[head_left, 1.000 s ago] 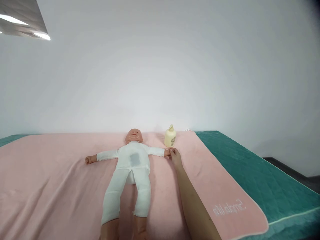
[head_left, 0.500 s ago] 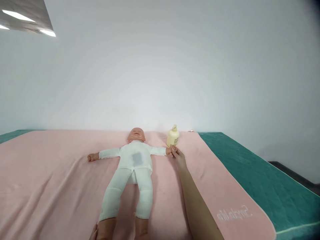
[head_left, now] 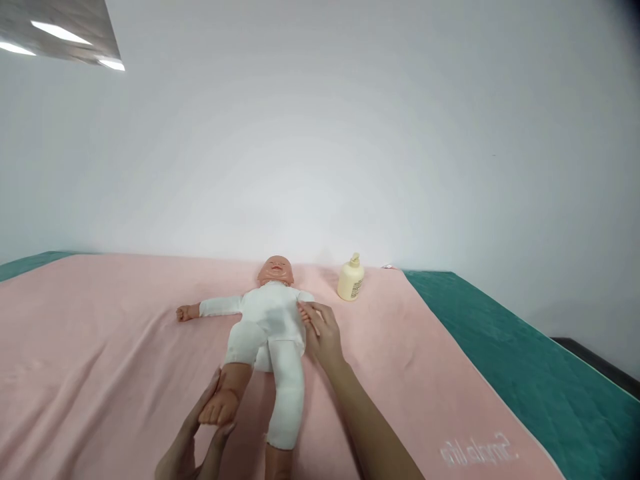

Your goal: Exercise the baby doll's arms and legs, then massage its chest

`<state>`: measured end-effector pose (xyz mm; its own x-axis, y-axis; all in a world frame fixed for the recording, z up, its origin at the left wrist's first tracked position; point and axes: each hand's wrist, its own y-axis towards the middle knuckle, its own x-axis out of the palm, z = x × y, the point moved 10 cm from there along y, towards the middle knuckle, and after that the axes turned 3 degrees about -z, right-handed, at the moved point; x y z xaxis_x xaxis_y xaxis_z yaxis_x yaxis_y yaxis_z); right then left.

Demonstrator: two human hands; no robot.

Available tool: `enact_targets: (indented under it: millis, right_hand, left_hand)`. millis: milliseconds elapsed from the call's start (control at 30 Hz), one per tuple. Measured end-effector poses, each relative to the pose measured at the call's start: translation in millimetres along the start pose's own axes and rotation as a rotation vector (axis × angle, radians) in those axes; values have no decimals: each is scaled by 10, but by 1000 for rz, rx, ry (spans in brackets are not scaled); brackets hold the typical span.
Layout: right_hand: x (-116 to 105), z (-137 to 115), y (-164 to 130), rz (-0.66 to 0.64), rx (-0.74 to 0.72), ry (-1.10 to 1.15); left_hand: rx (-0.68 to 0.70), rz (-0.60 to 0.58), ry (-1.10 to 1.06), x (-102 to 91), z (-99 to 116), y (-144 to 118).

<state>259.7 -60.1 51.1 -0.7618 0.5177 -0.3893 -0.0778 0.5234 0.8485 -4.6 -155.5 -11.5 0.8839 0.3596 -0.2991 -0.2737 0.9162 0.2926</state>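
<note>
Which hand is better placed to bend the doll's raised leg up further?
Probably the left. The left hand already cups the raised foot of the doll, knee bent. The right hand rests at the doll's side, away from that leg.

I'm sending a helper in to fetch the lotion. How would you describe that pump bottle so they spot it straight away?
Start at the pink towel spread over the green mattress. At its far edge by the white wall, just right of the baby doll and its head, stands the pump bottle. It is the only upright thing there: small, pale yellow, with a pump top.
</note>
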Motion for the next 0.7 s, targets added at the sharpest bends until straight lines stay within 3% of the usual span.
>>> enact_targets:
  millis: [167, 400, 567, 700]
  right_hand:
    - [245, -446, -11, -130, -275, -143]
    - [297, -481, 3, -192, -288, -156]
    - [248, -214, -49, -150, -160, -90]
    - [34, 214, -83, 12, 148, 71]
  left_hand:
    - [-29, -20, 80, 153, 0, 295]
    - [39, -51, 97, 336, 71, 467]
    - [-21, -39, 101, 220, -2, 248]
    - [-62, -34, 91, 33, -115, -51]
